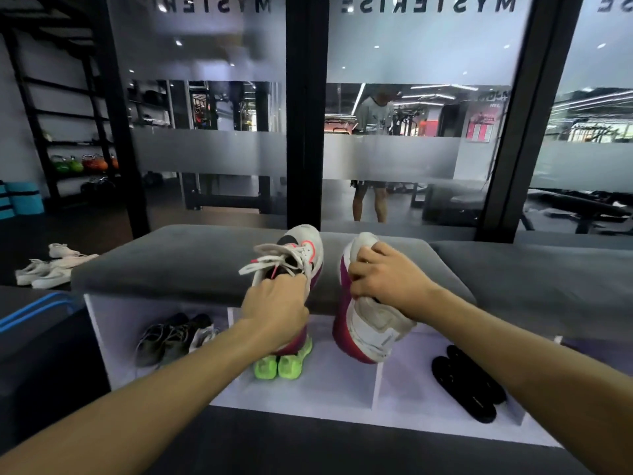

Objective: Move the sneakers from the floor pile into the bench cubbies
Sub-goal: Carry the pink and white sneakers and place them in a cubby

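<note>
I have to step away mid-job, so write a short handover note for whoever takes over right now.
Left hand: grips one white-and-pink sneaker by its tongue and laces, toe up.
Right hand: fingers curled round the matching sneaker, sole facing left.
Both are held in front of the bench, above the middle cubby.
Done: dark sneakers in the left cubby, black slides in the right.
Left: set this pair in the middle cubby, then fetch the white sneakers on the floor at far left.

Frosted glass wall (212,149) with black frames (305,111); apparently a gym beyond.
</note>
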`<state>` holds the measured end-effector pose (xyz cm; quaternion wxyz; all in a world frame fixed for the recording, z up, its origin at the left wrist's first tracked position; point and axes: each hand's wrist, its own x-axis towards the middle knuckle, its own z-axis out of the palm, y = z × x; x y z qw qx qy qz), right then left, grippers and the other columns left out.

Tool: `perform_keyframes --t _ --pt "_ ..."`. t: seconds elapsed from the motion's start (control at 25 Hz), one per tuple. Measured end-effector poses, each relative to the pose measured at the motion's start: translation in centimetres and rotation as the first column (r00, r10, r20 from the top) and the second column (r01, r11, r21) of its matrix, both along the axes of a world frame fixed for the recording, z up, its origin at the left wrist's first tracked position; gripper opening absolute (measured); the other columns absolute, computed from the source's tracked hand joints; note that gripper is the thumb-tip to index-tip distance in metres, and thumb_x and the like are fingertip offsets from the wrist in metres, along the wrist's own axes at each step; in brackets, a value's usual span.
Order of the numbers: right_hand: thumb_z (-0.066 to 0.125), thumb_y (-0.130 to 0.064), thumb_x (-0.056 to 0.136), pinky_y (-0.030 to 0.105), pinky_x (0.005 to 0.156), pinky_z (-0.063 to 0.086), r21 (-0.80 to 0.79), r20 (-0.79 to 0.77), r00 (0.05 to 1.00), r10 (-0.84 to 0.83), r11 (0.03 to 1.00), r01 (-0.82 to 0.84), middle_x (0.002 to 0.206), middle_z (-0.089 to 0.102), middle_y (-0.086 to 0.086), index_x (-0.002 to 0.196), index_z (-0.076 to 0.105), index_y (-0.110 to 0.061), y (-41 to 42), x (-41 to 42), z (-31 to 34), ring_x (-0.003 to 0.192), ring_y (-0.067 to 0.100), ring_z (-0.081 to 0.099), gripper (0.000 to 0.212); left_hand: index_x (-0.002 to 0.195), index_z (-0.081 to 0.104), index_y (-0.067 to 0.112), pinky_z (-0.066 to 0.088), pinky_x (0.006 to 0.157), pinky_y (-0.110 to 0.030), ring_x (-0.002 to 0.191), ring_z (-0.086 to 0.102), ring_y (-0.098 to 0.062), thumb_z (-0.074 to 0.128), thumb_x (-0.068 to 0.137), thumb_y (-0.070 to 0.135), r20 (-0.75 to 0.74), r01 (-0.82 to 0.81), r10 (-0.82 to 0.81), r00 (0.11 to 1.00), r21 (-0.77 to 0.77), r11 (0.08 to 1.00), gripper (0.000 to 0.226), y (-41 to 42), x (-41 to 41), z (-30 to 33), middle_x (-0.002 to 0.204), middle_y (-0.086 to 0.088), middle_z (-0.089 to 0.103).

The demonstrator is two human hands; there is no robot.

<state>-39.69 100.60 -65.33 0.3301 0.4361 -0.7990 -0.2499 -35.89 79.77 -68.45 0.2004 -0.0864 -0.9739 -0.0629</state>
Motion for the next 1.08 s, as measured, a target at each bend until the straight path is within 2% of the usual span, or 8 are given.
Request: perform_keyframes --t 0.16,0.28,0.4,0.56,0.8,0.96,1.08 --pt "0.083 -0.029 0.059 0.031 0.072 0.050 0.054 0.097 0.993 -0.065 0.997 0.060 0.083 0.065 -0.010 0.074 0.073 -0.034 -0.9 0.8 -7.2 0.082 0.019 0.060 0.018 0.088 0.049 0.022 0.034 0.063 -0.031 0.091 0.061 -0.028 0.048 0.089 0.020 0.015 0.012 -0.012 1.000 0.044 0.999 0.002 -0.6 1.0 -6.5 0.098 -0.002 0.065" --pt "0.084 -0.038 0.054 0.026 0.071 0.050 0.112 0.169 0.977 -0.132 0.987 0.114 0.081 0.064 -0.016 0.072 0.072 -0.039 -1.6 1.5 -10.2 0.080 0.014 0.061 0.021 0.109 0.058 0.019 0.036 0.064 -0.030 0.094 0.062 -0.026 0.044 0.092 0.017 0.027 -0.001 -0.001 1.000 0.048 0.999 0.022 -0.9 2.0 -9.5 0.105 -0.002 0.065" --pt "0.089 -0.036 0.046 0.031 0.074 0.050 0.135 0.224 0.948 -0.227 0.970 0.201 0.084 0.066 -0.013 0.075 0.073 -0.037 -2.4 2.3 -12.2 0.082 0.016 0.061 0.033 0.117 0.057 0.018 0.038 0.068 -0.031 0.098 0.062 -0.025 0.047 0.092 0.015 0.087 -0.011 0.009 0.996 0.024 1.000 0.027 -1.4 2.8 -11.4 0.111 -0.004 0.064" --pt "0.091 -0.032 0.043 0.033 0.076 0.050 0.127 0.242 0.928 -0.282 0.958 0.258 0.086 0.067 -0.011 0.076 0.073 -0.035 -3.1 2.5 -14.3 0.084 0.019 0.060 0.037 0.115 0.057 0.015 0.035 0.067 -0.031 0.098 0.062 -0.027 0.047 0.092 0.013 0.146 -0.010 0.011 0.989 -0.009 1.000 0.025 -1.9 3.3 -13.9 0.110 -0.005 0.064" --pt "0.085 -0.035 0.061 0.037 0.085 0.047 0.231 0.287 0.903 -0.321 0.937 0.261 0.101 0.067 -0.009 0.089 0.072 -0.035 -2.8 0.5 -19.1 0.096 0.020 0.058 0.031 0.113 0.055 0.016 0.038 0.066 -0.033 0.098 0.061 -0.028 0.047 0.091 0.007 0.267 -0.018 0.017 0.964 0.001 1.000 0.025 -1.7 1.2 -17.5 0.109 -0.005 0.063" --pt "0.087 -0.036 0.055 0.036 0.079 0.050 0.277 0.307 0.891 -0.333 0.927 0.251 0.091 0.067 -0.009 0.079 0.072 -0.034 -2.2 -2.9 -21.7 0.087 0.019 0.059 0.029 0.115 0.056 0.016 0.039 0.070 -0.033 0.100 0.060 -0.027 0.047 0.092 0.006 0.318 -0.003 0.011 0.948 -0.027 1.000 0.027 -0.1 -2.3 -19.9 0.112 -0.005 0.063" --pt "0.083 -0.032 0.060 0.035 0.076 0.050 0.313 0.270 0.913 -0.307 0.924 0.218 0.083 0.064 -0.010 0.073 0.071 -0.036 -1.8 -7.0 -24.2 0.084 0.021 0.058 0.019 0.115 0.056 0.016 0.039 0.071 -0.034 0.101 0.059 -0.028 0.045 0.091 0.002 0.346 0.008 0.013 0.938 -0.059 0.998 0.029 1.3 -6.4 -22.1 0.112 -0.006 0.062"
